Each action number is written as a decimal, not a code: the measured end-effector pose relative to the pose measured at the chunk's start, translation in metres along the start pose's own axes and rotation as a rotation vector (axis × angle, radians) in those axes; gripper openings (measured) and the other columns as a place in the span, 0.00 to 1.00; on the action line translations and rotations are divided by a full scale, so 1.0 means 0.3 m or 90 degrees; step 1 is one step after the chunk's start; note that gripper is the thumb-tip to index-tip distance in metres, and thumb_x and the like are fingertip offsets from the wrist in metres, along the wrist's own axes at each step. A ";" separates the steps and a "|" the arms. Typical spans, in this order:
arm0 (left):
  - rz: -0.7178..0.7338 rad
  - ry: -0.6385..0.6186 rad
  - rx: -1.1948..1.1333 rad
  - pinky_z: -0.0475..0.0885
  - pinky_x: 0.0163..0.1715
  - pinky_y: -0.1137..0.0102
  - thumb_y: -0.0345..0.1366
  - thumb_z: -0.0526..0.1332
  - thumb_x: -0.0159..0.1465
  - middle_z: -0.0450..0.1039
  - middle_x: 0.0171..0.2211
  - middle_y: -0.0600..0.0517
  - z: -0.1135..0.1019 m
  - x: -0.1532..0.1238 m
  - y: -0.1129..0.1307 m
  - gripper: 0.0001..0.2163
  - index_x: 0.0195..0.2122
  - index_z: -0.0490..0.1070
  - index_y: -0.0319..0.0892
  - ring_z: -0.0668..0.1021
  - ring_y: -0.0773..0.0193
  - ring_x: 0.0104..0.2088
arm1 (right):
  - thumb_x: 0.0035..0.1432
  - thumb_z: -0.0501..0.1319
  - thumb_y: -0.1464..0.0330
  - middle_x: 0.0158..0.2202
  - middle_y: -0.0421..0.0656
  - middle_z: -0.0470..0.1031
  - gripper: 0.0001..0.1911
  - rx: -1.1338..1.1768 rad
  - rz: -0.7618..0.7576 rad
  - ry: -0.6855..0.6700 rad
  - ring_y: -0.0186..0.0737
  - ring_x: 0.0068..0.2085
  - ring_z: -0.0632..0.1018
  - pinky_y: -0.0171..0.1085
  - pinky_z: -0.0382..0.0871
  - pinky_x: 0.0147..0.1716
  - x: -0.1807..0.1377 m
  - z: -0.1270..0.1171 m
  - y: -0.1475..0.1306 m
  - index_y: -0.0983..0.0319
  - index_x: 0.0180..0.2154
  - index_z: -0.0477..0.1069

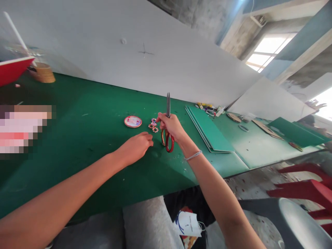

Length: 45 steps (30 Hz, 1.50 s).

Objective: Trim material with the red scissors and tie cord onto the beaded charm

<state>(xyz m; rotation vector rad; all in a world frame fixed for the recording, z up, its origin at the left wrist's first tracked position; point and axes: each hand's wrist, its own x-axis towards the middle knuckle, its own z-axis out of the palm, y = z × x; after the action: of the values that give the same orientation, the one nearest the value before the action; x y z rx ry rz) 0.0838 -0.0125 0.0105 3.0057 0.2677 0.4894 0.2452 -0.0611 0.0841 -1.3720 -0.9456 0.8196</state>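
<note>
My right hand (173,125) is closed round a pair of scissors (168,105). Their closed dark blades point up and away, and the red loops hang below my palm. Just left of my right fingertips lie several small beaded rings (153,126), in pink, orange and purple, grouped together on the green tabletop (103,138). My left hand (138,147) hovers over or rests on the table nearer to me, its fingers curled together; whatever they may hold is hidden. Beyond it is a small oval piece (132,121) with a red rim and a pale patterned face.
Green boards (210,129) lie stacked on the right, with loose tools (207,108) behind them. A white panel (103,41) borders the table's back. At left are a wooden roll (44,72) and a red object (15,70). Red stools (308,192) stand at lower right.
</note>
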 end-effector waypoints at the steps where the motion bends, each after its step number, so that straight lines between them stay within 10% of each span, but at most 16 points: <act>1: 0.000 -0.001 -0.001 0.69 0.40 0.66 0.24 0.52 0.65 0.72 0.31 0.48 0.001 0.000 0.000 0.13 0.33 0.77 0.39 0.73 0.59 0.39 | 0.61 0.62 0.64 0.11 0.31 0.54 0.21 0.004 -0.006 0.000 0.24 0.15 0.57 0.30 0.53 0.19 0.001 0.000 0.000 0.64 0.18 0.66; 45: 0.001 -0.007 -0.001 0.70 0.42 0.64 0.23 0.53 0.64 0.72 0.33 0.47 0.012 0.004 -0.001 0.12 0.33 0.76 0.39 0.73 0.56 0.40 | 0.64 0.57 0.70 0.11 0.30 0.55 0.19 0.040 -0.016 -0.062 0.24 0.14 0.57 0.30 0.53 0.18 -0.008 0.092 0.035 0.65 0.20 0.68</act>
<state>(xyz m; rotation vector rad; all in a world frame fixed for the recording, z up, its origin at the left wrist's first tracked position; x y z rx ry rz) 0.0860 -0.0121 0.0074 3.0058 0.2634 0.4730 0.2199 -0.0510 0.0725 -1.2729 -1.0014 0.8966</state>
